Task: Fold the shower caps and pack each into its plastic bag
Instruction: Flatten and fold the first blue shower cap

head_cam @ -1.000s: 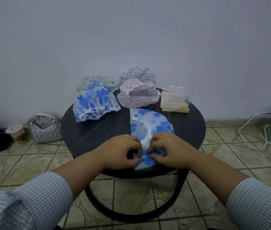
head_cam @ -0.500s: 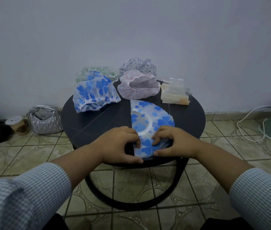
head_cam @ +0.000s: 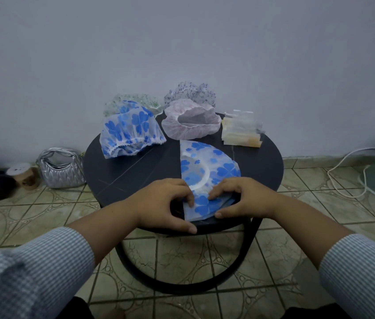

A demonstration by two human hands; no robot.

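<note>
A blue clover-print shower cap (head_cam: 209, 166), folded flat into a half-round, lies on the near right part of the round black table (head_cam: 262, 166). My left hand (head_cam: 163, 203) has its curled fingertips on the cap's near left edge, with the thumb out along the table rim. My right hand (head_cam: 244, 196) holds the cap's near right edge between bent fingers on top and the thumb at the edge. A stack of clear plastic bags (head_cam: 240, 132) sits at the back right.
Unfolded caps stand behind: a blue clover one (head_cam: 129, 130), a pink one (head_cam: 191, 123), a green-print one (head_cam: 131, 102) and a dark-print one (head_cam: 190, 93). On the floor are a silver purse (head_cam: 61, 166), a small tub (head_cam: 22, 176) and a white cable (head_cam: 347, 171).
Both hands were bunched together on the cap's near tip. They have moved slightly apart, and the near end of the cap lies flatter.
</note>
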